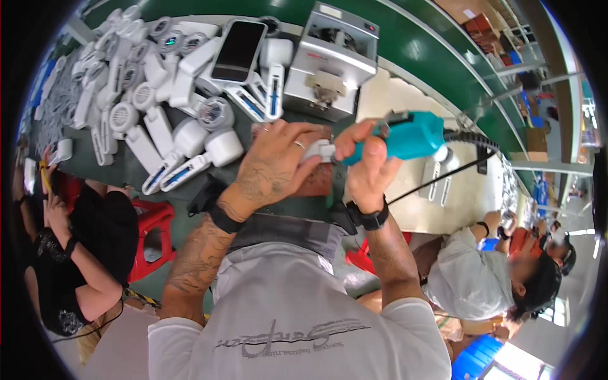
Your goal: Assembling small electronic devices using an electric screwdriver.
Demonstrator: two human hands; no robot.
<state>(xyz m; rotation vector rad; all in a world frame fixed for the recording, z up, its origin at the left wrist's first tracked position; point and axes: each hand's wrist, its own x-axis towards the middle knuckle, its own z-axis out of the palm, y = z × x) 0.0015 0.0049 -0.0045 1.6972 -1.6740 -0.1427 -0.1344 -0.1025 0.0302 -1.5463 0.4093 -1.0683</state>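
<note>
My left hand (pixel 272 158) grips a small white plastic fan body (pixel 322 151), its fingers bent over the near side. My right hand (pixel 367 166) is wrapped round a teal electric screwdriver (pixel 411 136). The tool lies sideways, its nose pointing left against or close to the white part; whether they touch cannot be made out. Beneath both hands a reddish mat (pixel 313 183) lies on the bench. To the left, two white handheld fans (pixel 221 149) with blue strips in their handles lie beside a large pile of fan parts (pixel 152 82).
A metal screw feeder (pixel 332 60) stands just beyond my hands. On the pile rests a dark-screened phone-like device (pixel 239 50). The screwdriver's coiled cord (pixel 475 140) runs right over a pale surface with further white parts (pixel 437 177). Co-workers sit left (pixel 95 247) and right (pixel 468 272).
</note>
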